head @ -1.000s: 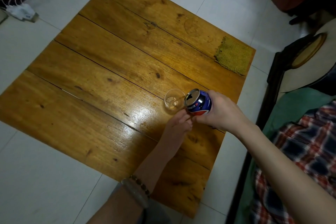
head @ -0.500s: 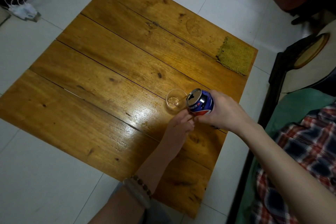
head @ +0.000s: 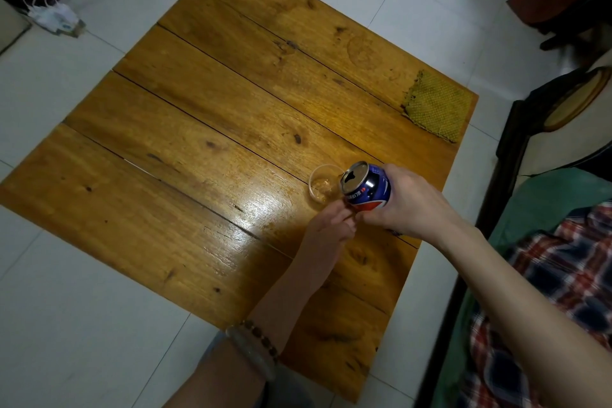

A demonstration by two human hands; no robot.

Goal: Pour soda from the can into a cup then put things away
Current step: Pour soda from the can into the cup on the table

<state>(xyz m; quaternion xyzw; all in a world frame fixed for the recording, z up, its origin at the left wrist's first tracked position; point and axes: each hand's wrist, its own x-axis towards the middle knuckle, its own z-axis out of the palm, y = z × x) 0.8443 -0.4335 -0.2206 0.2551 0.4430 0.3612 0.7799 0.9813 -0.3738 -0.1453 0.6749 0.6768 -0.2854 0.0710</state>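
A small clear plastic cup (head: 322, 188) stands on the wooden table (head: 212, 129) near its right edge, with a little liquid in its bottom. My right hand (head: 409, 207) grips a blue soda can (head: 368, 187), tilted left so its open top leans over the cup's right rim. My left hand (head: 329, 225) reaches in from below. Its fingertips close on the cup's near side, partly hidden under the can. Whether soda is flowing cannot be made out.
A yellow-green woven cloth (head: 437, 106) lies at the table's far right corner. White floor tiles surround the low table. A dark wooden seat frame (head: 510, 142) with green and plaid fabric stands to the right. A power strip with white cables (head: 54, 18) lies at the far left.
Both hands, the can and the cup keep nearly the same pose. Only the view has shifted slightly.
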